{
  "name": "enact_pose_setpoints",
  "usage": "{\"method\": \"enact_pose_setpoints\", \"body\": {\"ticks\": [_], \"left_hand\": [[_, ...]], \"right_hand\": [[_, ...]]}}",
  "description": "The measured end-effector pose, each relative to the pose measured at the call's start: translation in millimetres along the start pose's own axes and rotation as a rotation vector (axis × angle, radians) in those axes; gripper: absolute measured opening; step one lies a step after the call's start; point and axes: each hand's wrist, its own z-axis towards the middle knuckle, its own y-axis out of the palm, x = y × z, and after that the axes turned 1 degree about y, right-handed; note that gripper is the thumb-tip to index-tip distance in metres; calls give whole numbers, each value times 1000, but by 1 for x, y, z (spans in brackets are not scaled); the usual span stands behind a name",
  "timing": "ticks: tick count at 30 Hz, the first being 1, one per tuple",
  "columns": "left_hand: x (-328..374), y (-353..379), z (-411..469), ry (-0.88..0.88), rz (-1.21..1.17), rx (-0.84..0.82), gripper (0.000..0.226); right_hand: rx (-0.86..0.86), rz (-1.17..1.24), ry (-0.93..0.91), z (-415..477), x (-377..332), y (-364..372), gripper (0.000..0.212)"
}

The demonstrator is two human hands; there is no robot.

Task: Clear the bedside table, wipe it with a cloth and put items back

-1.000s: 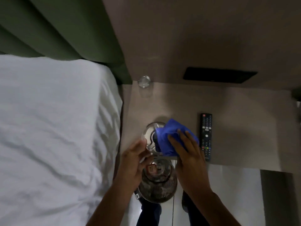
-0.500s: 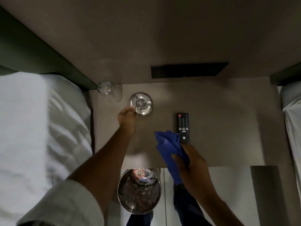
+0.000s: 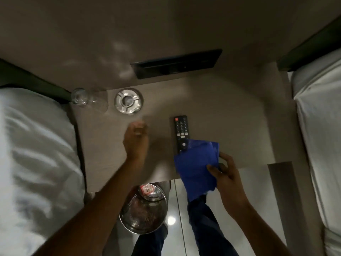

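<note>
My right hand (image 3: 227, 179) grips the crumpled blue cloth (image 3: 196, 164), lower right of the table (image 3: 230, 115), overlapping the remote (image 3: 181, 133). My left hand (image 3: 136, 140) is blurred, loosely curled, apparently empty, below the ashtray (image 3: 128, 101).

Blue cloth (image 3: 196, 167) overlaps the black remote (image 3: 181, 133); ashtray (image 3: 128, 101), seemingly metal, sits beside a glass (image 3: 79, 96).
</note>
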Motion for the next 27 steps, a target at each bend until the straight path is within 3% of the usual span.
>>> {"method": "enact_pose_setpoints", "body": {"ticks": [3, 5, 8, 11, 13, 17, 20, 23, 27], "left_hand": [[-3, 23, -95, -128, 118, -500, 36], [-9, 54, -140, -202, 63, -665, 55], [-15, 95, -172, -141, -61, -654, 51], [-2, 150, -204, 64, 48, -638, 35], [5, 186, -219, 137, 117, -694, 17], [11, 246, -228, 312, 247, -840, 47], [5, 264, -221, 543, 663, -937, 64], [0, 243, -203, 772, 989, -921, 78], [-12, 185, -177, 880, 1006, -799, 77]], "right_hand": [[16, 199, 62, 9, 1, -36, 44], [25, 245, 54, 13, 1, -72, 49], [27, 90, -5, 20, 0, -107, 39], [148, -151, -65, 40, -1, -159, 17], [269, -345, -71, 57, -5, -188, 18], [443, -705, -204, 89, -13, -228, 18], [381, -958, -176, 110, 1, -243, 41], [304, -1215, 28, 107, 19, -235, 57], [450, -1250, -128, 77, 21, -190, 61]]}}
